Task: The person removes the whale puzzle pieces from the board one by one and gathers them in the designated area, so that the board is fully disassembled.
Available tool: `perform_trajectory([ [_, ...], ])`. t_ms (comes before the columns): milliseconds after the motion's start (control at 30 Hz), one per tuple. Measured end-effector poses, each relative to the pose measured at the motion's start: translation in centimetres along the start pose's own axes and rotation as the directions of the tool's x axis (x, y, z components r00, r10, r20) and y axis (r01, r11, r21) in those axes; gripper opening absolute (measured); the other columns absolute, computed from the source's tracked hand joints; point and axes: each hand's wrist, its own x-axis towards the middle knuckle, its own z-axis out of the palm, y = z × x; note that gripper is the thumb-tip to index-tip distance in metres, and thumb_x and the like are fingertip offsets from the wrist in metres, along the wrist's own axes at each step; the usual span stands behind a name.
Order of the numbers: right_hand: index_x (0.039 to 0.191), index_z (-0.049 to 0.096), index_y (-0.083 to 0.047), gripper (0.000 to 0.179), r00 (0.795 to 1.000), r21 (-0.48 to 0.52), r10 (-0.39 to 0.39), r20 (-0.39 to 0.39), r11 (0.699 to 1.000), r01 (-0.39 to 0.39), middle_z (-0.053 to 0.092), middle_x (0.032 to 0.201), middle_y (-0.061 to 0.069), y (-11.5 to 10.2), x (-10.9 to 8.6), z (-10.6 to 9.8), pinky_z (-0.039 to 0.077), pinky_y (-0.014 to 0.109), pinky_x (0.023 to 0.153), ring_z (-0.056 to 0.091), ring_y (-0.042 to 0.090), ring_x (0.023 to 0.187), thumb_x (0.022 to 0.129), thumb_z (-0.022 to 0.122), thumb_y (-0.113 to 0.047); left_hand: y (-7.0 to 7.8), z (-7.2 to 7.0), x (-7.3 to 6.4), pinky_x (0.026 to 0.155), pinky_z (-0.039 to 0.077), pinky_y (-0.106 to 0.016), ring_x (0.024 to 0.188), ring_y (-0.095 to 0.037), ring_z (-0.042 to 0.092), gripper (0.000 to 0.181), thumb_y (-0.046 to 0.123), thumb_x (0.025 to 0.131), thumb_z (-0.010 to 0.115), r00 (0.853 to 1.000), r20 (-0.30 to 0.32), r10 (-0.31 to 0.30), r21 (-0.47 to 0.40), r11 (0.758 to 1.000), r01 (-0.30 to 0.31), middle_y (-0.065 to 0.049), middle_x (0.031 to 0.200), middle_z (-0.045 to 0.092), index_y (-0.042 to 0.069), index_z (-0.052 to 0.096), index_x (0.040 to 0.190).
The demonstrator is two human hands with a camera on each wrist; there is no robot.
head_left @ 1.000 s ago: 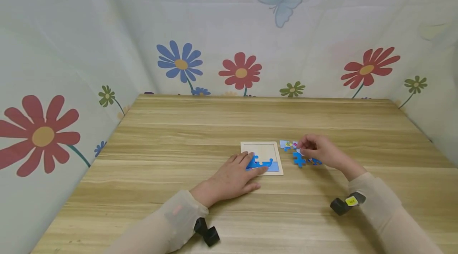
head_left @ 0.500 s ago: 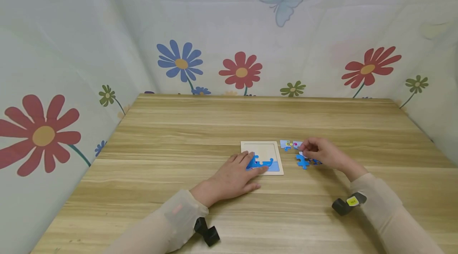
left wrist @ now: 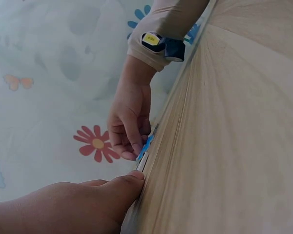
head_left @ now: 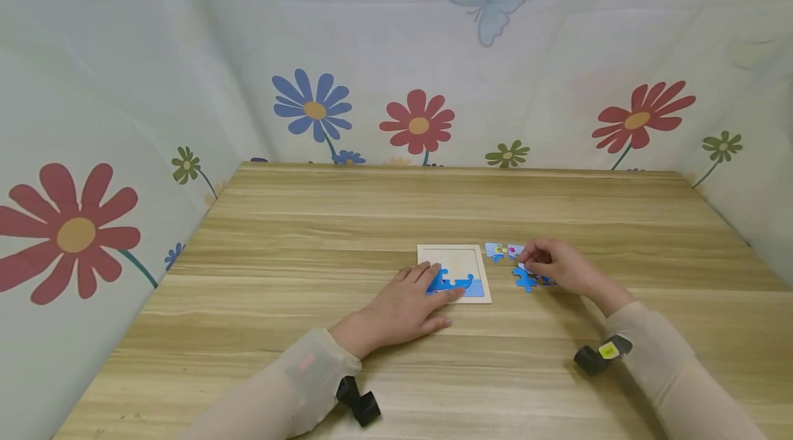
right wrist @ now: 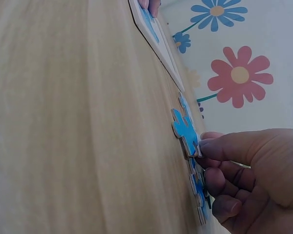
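My left hand (head_left: 403,306) lies with extended fingers over a square wooden puzzle tray (head_left: 451,247). Joined blue pieces (head_left: 458,284) fill the tray's near part, some hidden under the fingers. To the right of the tray, my right hand (head_left: 560,266) pinches a blue jigsaw piece (head_left: 524,279) by its edge between thumb and forefinger. In the right wrist view, that jigsaw piece (right wrist: 185,130) is held just off or against the loose ones; I cannot tell whether it touches them. Its far end is hidden by the fingertips.
Loose puzzle pieces (head_left: 495,249) with pale and coloured prints lie just right of the tray's far corner. More blue pieces (right wrist: 199,187) lie beneath the right hand. A wooden table (head_left: 310,220) carries everything, with a flowered cloth (head_left: 372,34) behind it.
My right hand has shifted slightly right with the blue jigsaw piece, which has turned a little. My left hand and the tray have stayed in place.
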Motion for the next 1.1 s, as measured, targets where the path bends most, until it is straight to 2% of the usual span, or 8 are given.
perform_trajectory([
  [400,0.096,0.064,0.0,0.007,1.0,-0.012,-0.019,-0.007,1.0,0.019,0.065,0.089,0.009,-0.1,-0.1,0.0,0.044,0.017,0.064,0.051,0.009,0.075,0.09,0.063,-0.002,0.0,-0.2,0.0,0.114,0.032,-0.05,0.143,-0.033,0.033,0.052,0.054,0.098,0.041,1.0,0.007,-0.003,-0.002,1.0,0.003,-0.016,0.153,0.035,0.039,0.035,0.147],
  [700,0.098,0.065,-0.003,0.009,0.999,-0.059,0.004,-0.033,0.998,-0.006,0.065,0.091,0.008,-0.6,-0.1,-0.1,0.045,0.02,0.064,0.052,0.014,0.076,0.092,0.063,-0.009,0.0,-0.2,-0.1,0.113,0.033,-0.049,0.143,-0.033,0.033,0.052,0.055,0.099,0.039,1.0,0.005,0.009,0.025,1.0,-0.01,-0.016,0.153,0.035,0.039,0.034,0.148],
  [900,0.099,0.065,-0.003,0.012,0.998,-0.09,-0.025,-0.055,0.996,0.02,0.066,0.092,0.007,-1.4,0.2,0.0,0.045,0.021,0.064,0.054,0.014,0.078,0.093,0.062,-0.013,0.1,-0.4,-0.1,0.112,0.035,-0.048,0.142,-0.033,0.034,0.052,0.055,0.099,0.038,1.0,0.001,0.013,0.05,0.999,-0.013,-0.016,0.153,0.035,0.038,0.036,0.148],
  [1100,0.103,0.067,-0.004,0.015,0.997,-0.111,-0.02,-0.077,0.994,0.011,0.067,0.093,0.008,-2.9,0.6,0.3,0.046,0.024,0.067,0.057,0.014,0.083,0.094,0.061,-0.015,0.3,-0.7,-0.1,0.111,0.037,-0.048,0.141,-0.032,0.036,0.053,0.055,0.098,0.04,1.0,-0.017,0.021,0.08,0.997,-0.02,-0.017,0.152,0.037,0.035,0.038,0.147],
])
